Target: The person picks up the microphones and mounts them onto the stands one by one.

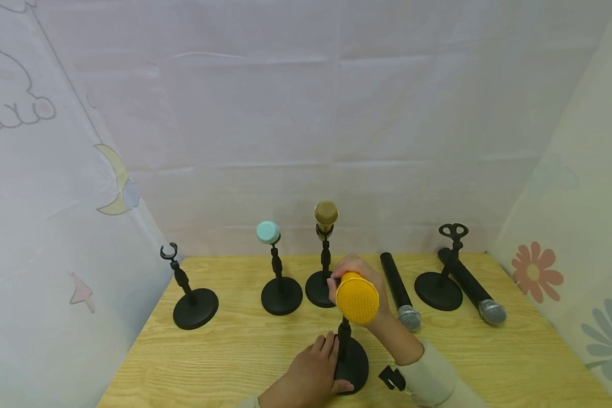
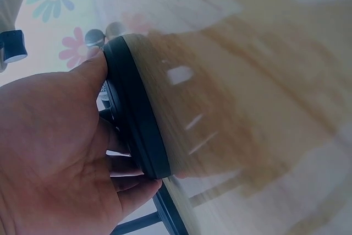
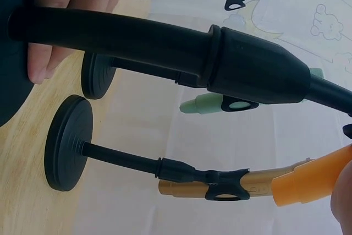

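My left hand (image 1: 311, 371) (image 2: 49, 141) grips the round black base (image 1: 356, 368) (image 2: 137, 108) of the nearest stand, thumb at one side of the rim and fingers at the other. Above that base, my right hand (image 1: 359, 267) holds a yellow microphone (image 1: 357, 300), its mesh head facing the head camera. The right wrist view has the yellow microphone's body (image 3: 311, 177) at the right edge, beside the stand's black pole (image 3: 137, 39). My right hand hides the top of this stand in the head view, so I cannot tell whether the microphone touches its clip.
Behind stand a mint microphone (image 1: 268, 232) and a gold microphone (image 1: 326, 214) on stands. An unloaded stand (image 1: 195, 309) is at left, another (image 1: 438, 290) at right. Two black microphones (image 1: 396, 283) (image 1: 469, 283) lie at right; a small black piece (image 1: 392, 378) is near my right sleeve.
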